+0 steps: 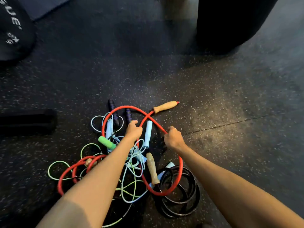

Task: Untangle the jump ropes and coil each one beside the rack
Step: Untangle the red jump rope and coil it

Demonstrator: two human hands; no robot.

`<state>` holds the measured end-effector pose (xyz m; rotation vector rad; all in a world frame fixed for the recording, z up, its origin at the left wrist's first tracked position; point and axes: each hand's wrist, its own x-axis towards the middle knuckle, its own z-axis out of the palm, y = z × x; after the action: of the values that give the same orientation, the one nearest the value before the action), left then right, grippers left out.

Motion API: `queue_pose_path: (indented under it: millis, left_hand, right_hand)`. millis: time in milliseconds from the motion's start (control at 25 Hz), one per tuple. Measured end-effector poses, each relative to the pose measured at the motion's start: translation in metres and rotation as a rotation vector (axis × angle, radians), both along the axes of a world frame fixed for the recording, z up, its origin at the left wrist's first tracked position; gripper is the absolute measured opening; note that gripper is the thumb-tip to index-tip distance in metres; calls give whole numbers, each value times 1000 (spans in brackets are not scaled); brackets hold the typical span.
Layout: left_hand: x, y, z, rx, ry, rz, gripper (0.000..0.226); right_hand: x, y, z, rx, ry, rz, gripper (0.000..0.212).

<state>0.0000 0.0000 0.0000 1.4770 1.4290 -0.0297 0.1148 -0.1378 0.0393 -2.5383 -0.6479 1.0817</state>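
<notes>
Both fists grip red rope (126,106): left hand (133,130), right hand (173,137).
Thick, limp, likely grippy; lead by wooden handle (166,106).

Below me the floor (213,89) was dark speckled rubber, with a seam (230,124) running right. On it, near centre, lay the jump rope tangle (131,170): the red rope (181,165), a thin green rope (57,161) looping out left and a black rope (196,195) coiled near right. A wooden handle (166,106) lay far right of the pile and purple-black handles (113,112) at its far side. A weight plate (13,30) sat far left, a dark block (28,122) left and a blue mat (41,7) far.
</notes>
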Motion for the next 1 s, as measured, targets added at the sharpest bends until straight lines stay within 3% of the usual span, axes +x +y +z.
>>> queue_pose_path:
  millis: [80, 200, 280, 440, 520, 640, 880, 1000]
  left_hand:
    - [1, -1, -10, -16, -10, 23, 45]
    - [2, -5, -9, -37, -97, 19, 9]
    - [1, -8, 5, 15, -115, -70, 19]
    - [-5, -15, 52, 140, -223, -216, 14]
    - [-8, -20, 84, 183, -213, -272, 20]
    - [-16, -28, 138, 225, -217, -290, 23]
    - [-42, -44, 234, 118, -414, 7, 37]
    - [-66, -51, 279, 101, -523, 182, 40]
  right_hand:
    - [-1, 3, -11, 22, 10, 6, 33]
    - [-1, 6, -15, 32, -27, 19, 31]
    - [-3, 6, -5, 45, -36, 44, 31]
    - [-4, 14, 32, 128, -66, 98, 39]
    - [-8, 17, 58, 187, -66, 124, 29]
    - [-20, 16, 103, 303, 56, 198, 26]
    - [-71, -13, 194, 445, 469, 162, 19]
    - [-96, -31, 233, 515, 566, 125, 22]
